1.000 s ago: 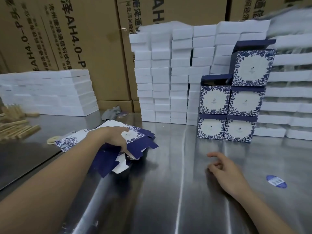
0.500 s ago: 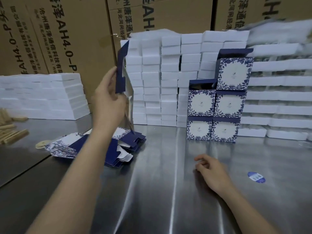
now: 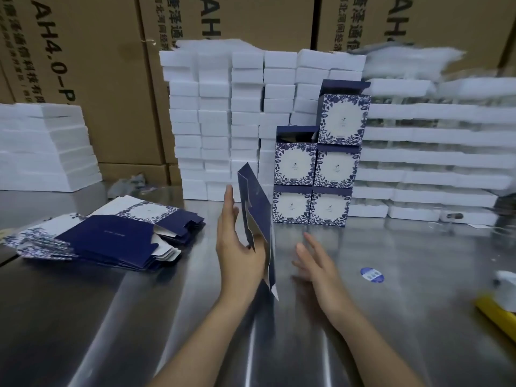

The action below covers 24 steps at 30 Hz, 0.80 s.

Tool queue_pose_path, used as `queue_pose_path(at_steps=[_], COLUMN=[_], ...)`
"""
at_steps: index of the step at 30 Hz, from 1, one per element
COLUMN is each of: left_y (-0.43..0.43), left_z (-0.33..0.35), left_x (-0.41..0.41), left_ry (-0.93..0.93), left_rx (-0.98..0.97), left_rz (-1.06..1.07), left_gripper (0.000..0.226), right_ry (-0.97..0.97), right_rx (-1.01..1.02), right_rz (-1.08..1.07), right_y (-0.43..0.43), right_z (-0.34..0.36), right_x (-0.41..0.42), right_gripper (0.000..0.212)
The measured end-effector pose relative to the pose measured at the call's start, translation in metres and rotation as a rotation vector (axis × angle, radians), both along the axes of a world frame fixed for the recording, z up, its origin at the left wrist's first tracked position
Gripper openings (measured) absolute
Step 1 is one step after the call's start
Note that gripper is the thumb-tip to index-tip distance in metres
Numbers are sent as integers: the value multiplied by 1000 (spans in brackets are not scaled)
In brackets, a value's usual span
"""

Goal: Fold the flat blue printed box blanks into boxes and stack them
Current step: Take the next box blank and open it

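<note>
Box blank (image 3: pixel 257 210), one, gripped by left hand (image 3: pixel 237 261), five folded boxes (image 3: pixel 335 169) stacked

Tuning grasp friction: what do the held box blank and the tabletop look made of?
Box blank: likely thin printed card, matte navy face, white reverse; crisp die-cut flaps. Tabletop: probably brushed stainless steel, semi-gloss; streaky, mirror-like reflections.

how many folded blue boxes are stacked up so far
5 folded boxes: bottom left, bottom right, middle left, middle right, and top right. More could be hidden behind them.
</note>
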State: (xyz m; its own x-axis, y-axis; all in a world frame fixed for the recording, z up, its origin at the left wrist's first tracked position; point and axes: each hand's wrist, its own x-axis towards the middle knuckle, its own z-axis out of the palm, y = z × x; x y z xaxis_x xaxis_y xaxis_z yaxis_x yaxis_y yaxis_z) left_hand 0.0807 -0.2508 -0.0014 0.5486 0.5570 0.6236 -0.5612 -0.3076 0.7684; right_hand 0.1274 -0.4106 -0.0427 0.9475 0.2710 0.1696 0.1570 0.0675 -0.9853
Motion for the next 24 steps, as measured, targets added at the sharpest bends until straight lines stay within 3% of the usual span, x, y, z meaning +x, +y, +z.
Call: queue_pose_path(at_steps=[6,13,18,24], left_y=[-9,-8,-3,9], left_z=[-7,-10,-6,1], left_x=[-3,-5,-2,8], left_ry=[51,29,12,34], left_rx=[74,205,106,17], left_rz=[-135,-231,-291,-278], left_gripper=[91,86,82,78], right_ry=[-61,-81,-145,-164], right_rx=[-133,-40,-81,-58], right_rz=[207,252,309,168], right_y=[5,12,11,3], right_z=[19,35,41,50], right_x=[-16,-31,-36,-32], right_gripper=[104,117,128,106])
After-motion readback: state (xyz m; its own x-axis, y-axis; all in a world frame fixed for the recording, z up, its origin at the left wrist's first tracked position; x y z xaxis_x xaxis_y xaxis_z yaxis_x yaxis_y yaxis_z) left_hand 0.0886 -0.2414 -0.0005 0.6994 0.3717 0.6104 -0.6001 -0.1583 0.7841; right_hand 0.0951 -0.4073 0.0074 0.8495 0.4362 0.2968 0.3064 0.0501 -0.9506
